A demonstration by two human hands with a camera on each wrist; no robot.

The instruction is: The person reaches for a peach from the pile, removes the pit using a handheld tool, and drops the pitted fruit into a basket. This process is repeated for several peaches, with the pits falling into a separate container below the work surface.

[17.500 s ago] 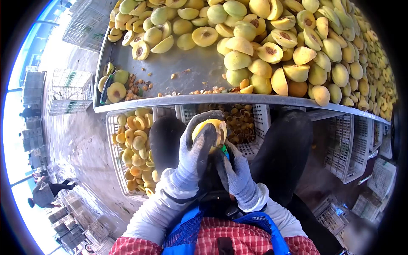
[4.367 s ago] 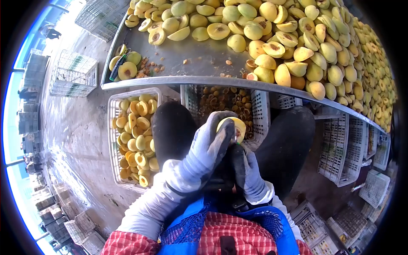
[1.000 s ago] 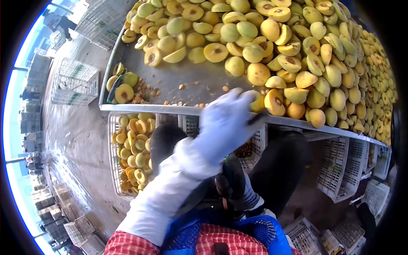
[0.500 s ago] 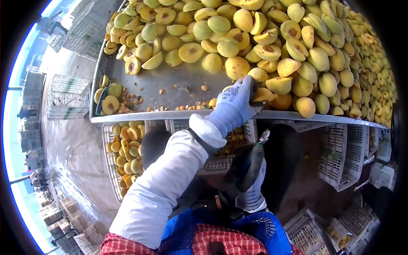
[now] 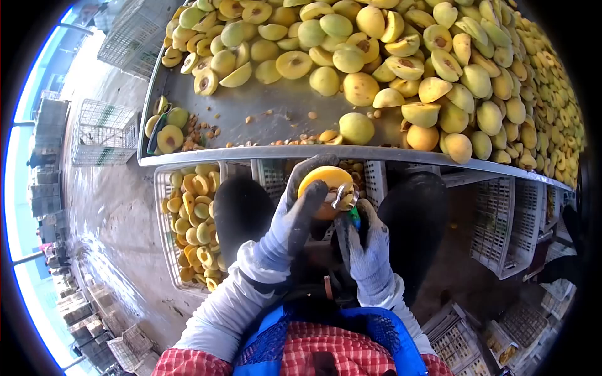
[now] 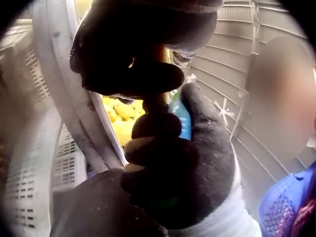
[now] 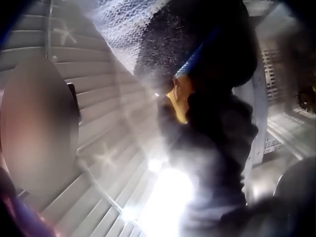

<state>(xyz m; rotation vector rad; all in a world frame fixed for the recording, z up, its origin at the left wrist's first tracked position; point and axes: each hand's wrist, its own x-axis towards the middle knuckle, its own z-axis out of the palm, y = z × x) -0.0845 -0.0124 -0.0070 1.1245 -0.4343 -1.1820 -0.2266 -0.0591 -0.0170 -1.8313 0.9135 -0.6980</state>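
Observation:
In the head view my gloved left hand (image 5: 285, 219) grips a yellow peach half (image 5: 321, 176) above the lap, cut side towards the right hand. My gloved right hand (image 5: 370, 250) grips a pitting tool with a green-and-blue handle (image 5: 355, 218). Its curved metal loop (image 5: 345, 197) is right at the cut face of the peach half. In the left wrist view the right hand's fingers (image 6: 163, 153) wrap the blue handle (image 6: 184, 118), beneath the dark left hand. The right wrist view shows a strip of yellow flesh (image 7: 180, 96) between the gloves; most of the fruit is hidden there.
A metal table (image 5: 251, 152) with a raised edge bears a large heap of peach halves (image 5: 433, 91). Pits and scraps (image 5: 200, 133) lie on it, beside another dark-handled tool (image 5: 157, 133). A crate (image 5: 164, 235) of peach halves stands left of the knees; another crate (image 5: 375, 182) stands between them.
Half a second ago my left hand was at the heap on the table. It has come back over the lap with a peach half, and the right hand has brought the tool to it.

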